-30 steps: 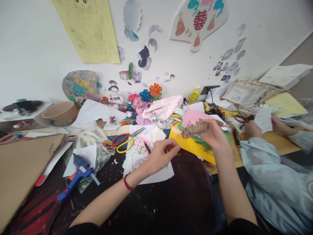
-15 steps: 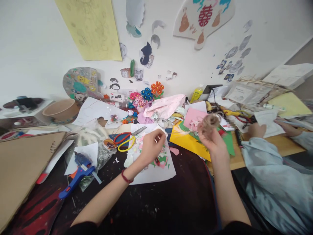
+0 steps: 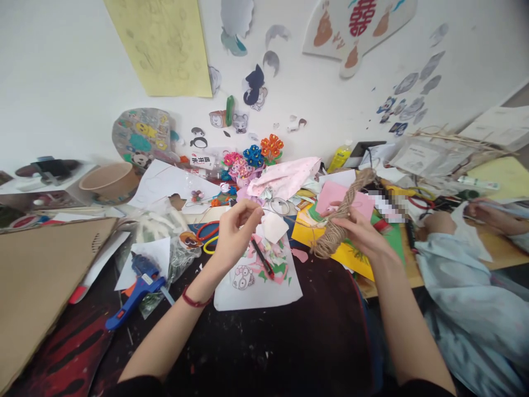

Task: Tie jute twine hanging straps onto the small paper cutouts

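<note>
A hank of brown jute twine (image 3: 330, 238) is gripped in my right hand (image 3: 366, 229), its bundle hanging at a slant above yellow and green paper. My left hand (image 3: 237, 231) is closed in a pinch, thumb against fingers, and a thin strand runs from the fingertips toward the hank. Below lies a white sheet (image 3: 260, 299) with pink and green paper scraps, a black and red pen (image 3: 263, 259) and a small cartoon cutout (image 3: 243, 277). Scissors with red and yellow handles (image 3: 210, 244) are partly hidden behind my left hand.
On the left are a blue glue gun (image 3: 136, 300), a plastic bag (image 3: 165, 226) and a cardboard sheet (image 3: 45, 286). Flowers (image 3: 253, 157) and pink cloth (image 3: 285, 176) sit by the wall. At right, another person's hands (image 3: 440, 223) hold white material beside crowded tools.
The twine hank has swung down and left in my right hand, now showing its full length. My left hand has shifted slightly left and up, uncovering the pen and cutout. The view has tilted slightly.
</note>
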A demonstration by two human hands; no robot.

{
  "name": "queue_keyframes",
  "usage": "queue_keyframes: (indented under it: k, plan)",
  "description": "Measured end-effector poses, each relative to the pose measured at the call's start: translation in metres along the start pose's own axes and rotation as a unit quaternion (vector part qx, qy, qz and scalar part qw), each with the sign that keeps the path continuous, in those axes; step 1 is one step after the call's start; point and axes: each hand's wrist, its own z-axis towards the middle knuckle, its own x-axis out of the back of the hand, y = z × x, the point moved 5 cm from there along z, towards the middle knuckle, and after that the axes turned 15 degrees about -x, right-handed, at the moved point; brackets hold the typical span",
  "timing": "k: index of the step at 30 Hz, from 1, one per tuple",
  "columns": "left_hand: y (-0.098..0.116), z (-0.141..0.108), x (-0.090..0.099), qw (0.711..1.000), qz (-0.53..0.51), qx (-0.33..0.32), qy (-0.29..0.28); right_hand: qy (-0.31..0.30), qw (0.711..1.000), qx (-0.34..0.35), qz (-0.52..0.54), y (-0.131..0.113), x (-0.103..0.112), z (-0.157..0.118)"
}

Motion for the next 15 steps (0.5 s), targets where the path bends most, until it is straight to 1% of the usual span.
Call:
queue_keyframes:
  k: [2,4,7,10,13,15]
  plan:
    - [-0.002,-0.008,0.004,1.0,0.011,0.006,0.008,0.039,0.993,0.041,-0.101,-0.005,0.011,0.004]
    - [-0.005,-0.015,0.011,0.999,0.024,0.02,0.024,0.074,0.983,0.062,-0.155,-0.008,0.023,0.007]
    - [-0.013,-0.025,0.022,0.997,0.041,0.051,0.047,0.105,0.973,0.08,-0.189,-0.012,0.037,0.01]
    - [-0.018,-0.035,0.036,0.992,0.063,0.08,0.07,0.125,0.96,0.103,-0.227,-0.013,0.045,0.012]
    - [-0.019,-0.044,0.053,0.987,0.094,0.085,0.103,0.134,0.949,0.116,-0.261,-0.007,0.053,0.016]
    - [-0.02,-0.049,0.064,0.983,0.115,0.086,0.117,0.166,0.937,0.133,-0.278,-0.003,0.063,0.021]
